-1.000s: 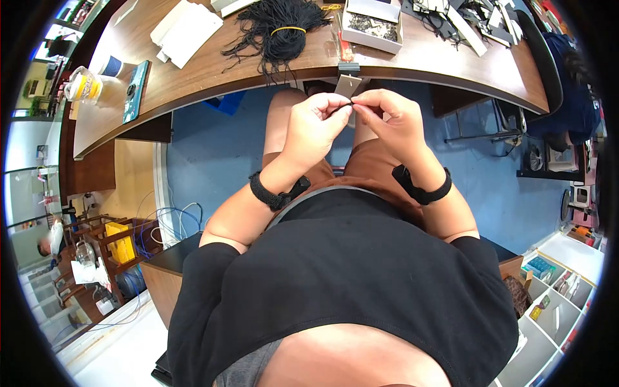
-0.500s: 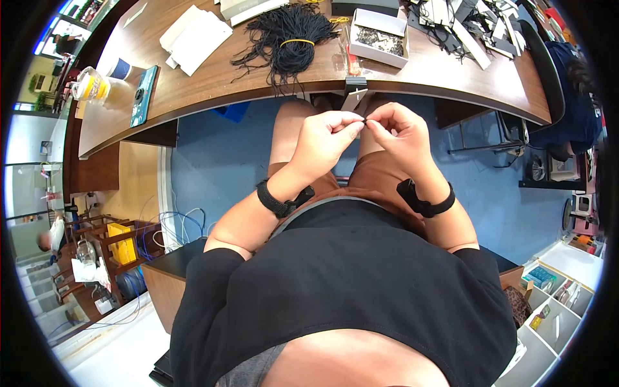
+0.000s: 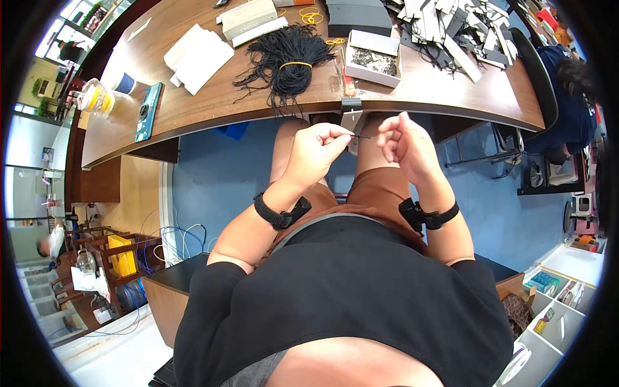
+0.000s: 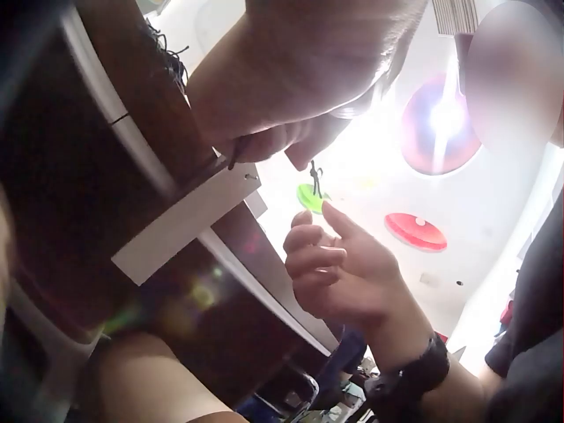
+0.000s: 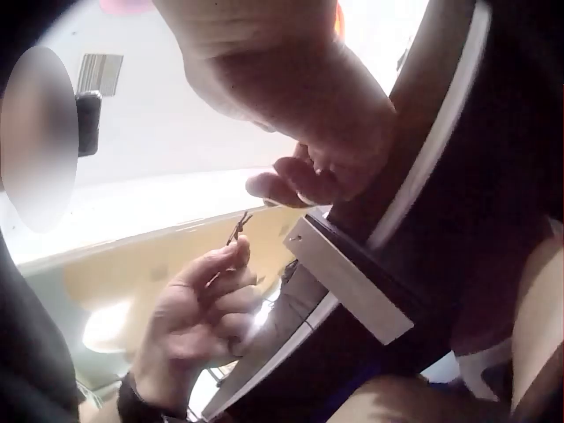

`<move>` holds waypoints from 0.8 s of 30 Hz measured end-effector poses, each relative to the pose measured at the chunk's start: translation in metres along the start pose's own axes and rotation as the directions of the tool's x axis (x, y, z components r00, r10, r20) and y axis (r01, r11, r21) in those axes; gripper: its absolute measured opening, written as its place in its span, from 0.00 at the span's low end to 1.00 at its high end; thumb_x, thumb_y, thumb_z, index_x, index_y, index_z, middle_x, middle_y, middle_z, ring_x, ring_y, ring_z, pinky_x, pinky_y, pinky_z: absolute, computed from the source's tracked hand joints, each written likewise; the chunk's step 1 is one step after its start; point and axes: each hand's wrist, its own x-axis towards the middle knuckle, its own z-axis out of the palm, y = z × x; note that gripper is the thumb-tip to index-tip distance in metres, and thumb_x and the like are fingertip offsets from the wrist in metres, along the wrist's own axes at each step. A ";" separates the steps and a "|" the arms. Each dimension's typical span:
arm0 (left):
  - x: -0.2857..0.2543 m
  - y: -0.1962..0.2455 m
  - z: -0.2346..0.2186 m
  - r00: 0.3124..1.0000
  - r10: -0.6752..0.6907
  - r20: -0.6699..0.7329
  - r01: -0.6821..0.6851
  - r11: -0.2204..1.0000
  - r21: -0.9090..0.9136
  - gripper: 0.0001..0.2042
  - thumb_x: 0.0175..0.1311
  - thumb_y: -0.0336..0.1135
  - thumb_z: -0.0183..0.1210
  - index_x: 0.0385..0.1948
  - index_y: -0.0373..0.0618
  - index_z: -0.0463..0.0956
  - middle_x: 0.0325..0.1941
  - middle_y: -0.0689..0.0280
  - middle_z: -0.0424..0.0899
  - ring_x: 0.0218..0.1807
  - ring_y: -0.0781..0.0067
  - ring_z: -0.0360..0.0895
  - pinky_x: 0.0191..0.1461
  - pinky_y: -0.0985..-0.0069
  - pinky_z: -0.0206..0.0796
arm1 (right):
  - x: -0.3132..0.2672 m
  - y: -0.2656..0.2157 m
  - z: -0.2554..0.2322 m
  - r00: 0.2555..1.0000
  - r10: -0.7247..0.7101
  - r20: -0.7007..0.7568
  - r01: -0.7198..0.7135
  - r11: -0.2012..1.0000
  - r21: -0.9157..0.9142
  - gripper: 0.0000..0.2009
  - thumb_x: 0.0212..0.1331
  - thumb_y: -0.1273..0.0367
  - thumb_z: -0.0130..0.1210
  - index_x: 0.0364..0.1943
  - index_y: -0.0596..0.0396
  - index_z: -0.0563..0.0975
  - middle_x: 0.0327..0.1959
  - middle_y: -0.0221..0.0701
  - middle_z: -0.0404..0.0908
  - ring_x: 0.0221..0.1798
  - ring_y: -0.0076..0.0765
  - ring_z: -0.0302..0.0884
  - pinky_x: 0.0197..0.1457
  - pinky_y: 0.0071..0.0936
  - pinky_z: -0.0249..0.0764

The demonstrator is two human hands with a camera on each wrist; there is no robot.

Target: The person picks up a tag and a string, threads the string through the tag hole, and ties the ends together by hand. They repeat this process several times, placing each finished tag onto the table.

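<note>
Over the lap, the left hand (image 3: 317, 153) pinches a short black cord (image 3: 363, 137) between thumb and forefinger. In the right wrist view the cord (image 5: 238, 228) stands up from the left fingertips with a small knot and split ends. The right hand (image 3: 409, 149) is apart from it, to its right, fingers loosely bent and holding nothing. In the left wrist view the right hand (image 4: 342, 269) is below the cord's ends. A pale flat bar (image 3: 352, 118) juts from a black clip (image 3: 351, 103) at the table edge, just beyond the hands.
On the table (image 3: 193, 106) lie a bundle of black cords (image 3: 293, 72), a white box of small parts (image 3: 374, 59), white sheets (image 3: 200, 59), a grey box (image 3: 250, 20) and a pile of black and white pieces (image 3: 459, 39). A phone (image 3: 149, 111) and a cup (image 3: 97, 98) are at the left.
The right hand has let go of the cord and moved away to the right, its fingers loosened. The left hand still pinches the cord, a little lower in the head view.
</note>
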 end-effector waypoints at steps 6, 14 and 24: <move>-0.002 0.008 0.006 0.999 -0.029 0.039 0.031 0.998 -0.054 0.06 0.60 0.25 0.58 0.37 0.35 0.78 0.34 0.66 0.82 0.35 0.84 0.75 0.40 0.86 0.66 | -0.006 -0.011 0.030 0.988 -0.056 0.144 0.098 0.946 -0.310 0.10 0.58 0.71 0.56 0.42 0.59 0.75 0.30 0.28 0.79 0.24 0.16 0.72 0.28 0.13 0.69; -0.016 0.010 0.002 0.997 0.014 0.079 -0.021 0.996 0.088 0.04 0.59 0.26 0.59 0.33 0.36 0.79 0.27 0.71 0.81 0.28 0.89 0.71 0.30 0.88 0.63 | -0.019 0.003 0.020 0.989 0.039 0.141 0.007 0.950 -0.312 0.07 0.57 0.72 0.56 0.37 0.59 0.77 0.29 0.28 0.80 0.24 0.17 0.72 0.27 0.14 0.70; -0.028 0.058 -0.041 0.966 0.248 -0.077 -0.199 0.898 0.393 0.05 0.57 0.27 0.59 0.31 0.34 0.79 0.25 0.71 0.78 0.27 0.87 0.69 0.32 0.86 0.62 | 0.047 0.151 -0.012 0.629 0.739 0.242 0.511 -0.158 -0.845 0.17 0.48 0.60 0.54 0.40 0.55 0.80 0.40 0.43 0.81 0.43 0.55 0.77 0.47 0.43 0.72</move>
